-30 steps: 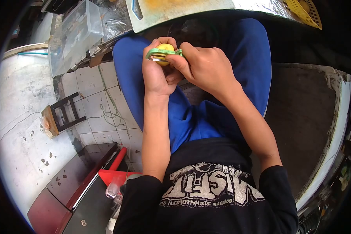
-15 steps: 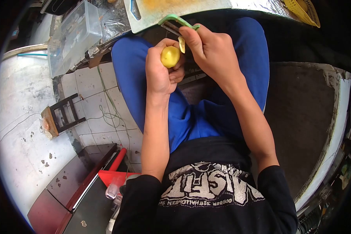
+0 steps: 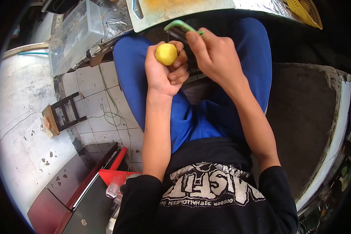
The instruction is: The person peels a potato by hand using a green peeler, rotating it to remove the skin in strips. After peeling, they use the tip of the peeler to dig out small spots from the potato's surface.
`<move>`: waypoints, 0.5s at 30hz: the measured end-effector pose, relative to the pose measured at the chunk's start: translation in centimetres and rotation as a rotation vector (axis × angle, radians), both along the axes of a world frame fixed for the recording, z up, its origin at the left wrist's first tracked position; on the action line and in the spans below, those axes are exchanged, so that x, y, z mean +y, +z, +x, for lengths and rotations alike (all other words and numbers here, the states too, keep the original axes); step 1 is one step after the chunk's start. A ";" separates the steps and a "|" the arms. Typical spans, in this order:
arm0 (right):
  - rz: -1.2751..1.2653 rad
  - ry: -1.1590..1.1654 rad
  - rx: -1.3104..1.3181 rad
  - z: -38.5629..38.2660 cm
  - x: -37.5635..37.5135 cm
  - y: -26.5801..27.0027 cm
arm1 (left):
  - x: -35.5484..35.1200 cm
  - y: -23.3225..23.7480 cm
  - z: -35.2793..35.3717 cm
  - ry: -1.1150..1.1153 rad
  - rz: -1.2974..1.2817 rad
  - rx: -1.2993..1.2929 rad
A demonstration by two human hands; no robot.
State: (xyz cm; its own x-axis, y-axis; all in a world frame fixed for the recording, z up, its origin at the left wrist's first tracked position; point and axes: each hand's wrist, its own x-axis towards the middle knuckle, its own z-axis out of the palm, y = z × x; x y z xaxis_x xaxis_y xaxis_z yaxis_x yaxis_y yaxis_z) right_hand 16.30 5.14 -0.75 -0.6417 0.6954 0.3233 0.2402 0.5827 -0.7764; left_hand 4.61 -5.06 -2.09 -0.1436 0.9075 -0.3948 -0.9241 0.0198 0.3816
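A yellow peeled potato [image 3: 166, 54] rests in my left hand [image 3: 163, 74], whose fingers curl round its right side. My right hand [image 3: 214, 54] is wrapped round a green peeler [image 3: 181, 26], with its blade held up and to the right of the potato, apart from it. Both hands are above my lap, between my knees in blue trousers [image 3: 251, 50]. The handle end of the peeler is hidden in my right palm.
A stained cutting board [image 3: 152, 17] lies on the surface ahead, with a clear plastic box [image 3: 72, 39] at the left and a yellow basket [image 3: 306, 13] at the right. A small wooden stool [image 3: 64, 115] stands on the tiled floor.
A strip of peel that hung at the peeler is gone from view. The potato has been turned and raised slightly in my left hand. The peeler has shifted a little down and right.
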 end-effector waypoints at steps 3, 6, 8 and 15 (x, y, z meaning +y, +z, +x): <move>0.052 0.038 -0.029 -0.3 -0.8 -0.6 | 0.2 0.1 0.5 0.093 -0.154 0.136; 0.084 0.053 -0.091 -0.3 -1.2 -0.6 | 0.6 0.2 1.2 0.191 -0.279 0.465; 0.137 0.055 -0.167 -0.3 -1.3 -0.8 | 0.3 -0.3 1.2 0.218 -0.209 0.461; 0.198 0.042 -0.238 -0.4 -1.1 -1.2 | 0.5 0.5 1.6 0.263 -0.377 0.845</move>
State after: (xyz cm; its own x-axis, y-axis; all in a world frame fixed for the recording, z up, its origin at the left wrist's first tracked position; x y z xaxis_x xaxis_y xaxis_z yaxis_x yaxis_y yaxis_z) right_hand 15.88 4.07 -1.91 -0.7425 0.6052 0.2873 0.3742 0.7304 -0.5714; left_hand 6.20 -4.55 -1.56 -0.6950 0.6405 -0.3267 -0.3395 0.1083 0.9344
